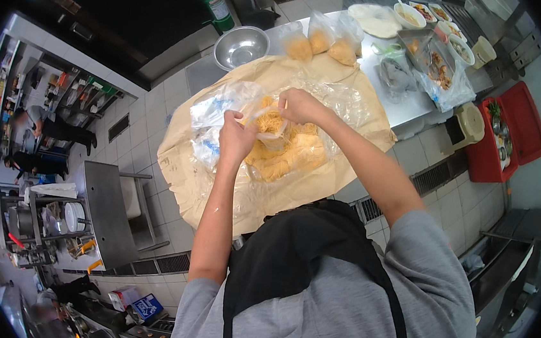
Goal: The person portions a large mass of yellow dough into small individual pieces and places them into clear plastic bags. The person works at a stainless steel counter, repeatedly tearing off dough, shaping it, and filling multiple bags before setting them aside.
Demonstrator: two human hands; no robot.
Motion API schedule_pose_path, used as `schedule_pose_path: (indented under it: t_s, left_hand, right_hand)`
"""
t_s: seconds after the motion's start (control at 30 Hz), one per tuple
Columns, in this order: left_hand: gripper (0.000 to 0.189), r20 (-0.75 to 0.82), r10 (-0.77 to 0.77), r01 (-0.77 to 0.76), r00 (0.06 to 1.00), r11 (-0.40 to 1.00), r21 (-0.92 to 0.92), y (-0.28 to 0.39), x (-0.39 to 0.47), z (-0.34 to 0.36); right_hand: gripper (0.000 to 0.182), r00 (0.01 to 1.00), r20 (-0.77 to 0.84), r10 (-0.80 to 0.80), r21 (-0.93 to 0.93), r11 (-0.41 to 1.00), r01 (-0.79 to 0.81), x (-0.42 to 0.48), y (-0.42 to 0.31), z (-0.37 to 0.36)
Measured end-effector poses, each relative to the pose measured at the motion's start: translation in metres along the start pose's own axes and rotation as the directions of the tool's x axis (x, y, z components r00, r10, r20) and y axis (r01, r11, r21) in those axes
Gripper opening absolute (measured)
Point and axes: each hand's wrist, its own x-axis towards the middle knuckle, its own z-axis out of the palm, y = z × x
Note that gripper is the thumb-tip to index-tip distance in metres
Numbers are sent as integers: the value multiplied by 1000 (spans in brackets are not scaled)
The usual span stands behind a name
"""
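Between my hands a small clear plastic bag (270,129) holds thin yellow noodle-like strands. Its near left rim is pinched by my left hand (238,135), and its far right rim by my right hand (300,106). Just under and beside it lies a larger heap of yellow strands (283,158) on clear plastic sheeting. Brown paper (184,161) spreads beneath everything. To the left of my left hand rests a crumpled plastic bag with blue print (218,106).
Several filled, knotted bags (319,42) stand beyond the paper, beside a steel bowl (241,48). Bowls of food (409,16) and a metal tray (428,52) occupy the table's far right. A red cooler (492,140) sits open on the floor. Other people (55,123) work at the left.
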Motion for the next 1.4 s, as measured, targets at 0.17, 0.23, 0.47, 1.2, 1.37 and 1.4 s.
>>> schedule_pose_path:
  t_s: [0.17,0.23,0.47,1.2,1.37,1.4]
  left_hand:
    - [35,21,-24,29,1000,954,-299,-7,0,-11]
    - [36,51,-38,50,998,964,-261,-7,6,-16]
    - [42,130,-73,127,989,873,-471,-5,-11,10]
    - [35,-5,54,-52,999,928,-368,7,1,-11]
    - [39,28,-20,31,999,894,-448,10,-2,-13]
    - [41,8,3,1,1000,893,-451,12,0,-14]
  right_hand:
    - [18,1000,4,29,137,990,-29,-4,-27,-19]
    - [17,1000,3,-12,-39,999,12,1,-28,-19]
    - [19,977,182,-115,130,987,92,-13,-54,-14]
    - [22,993,117,20,6,1000,-20,-16,-64,-43]
    - [18,964,122,-235,174,962,212,-23,-78,-36]
    - [16,936,79,-343,156,932,328,-17,-78,-32]
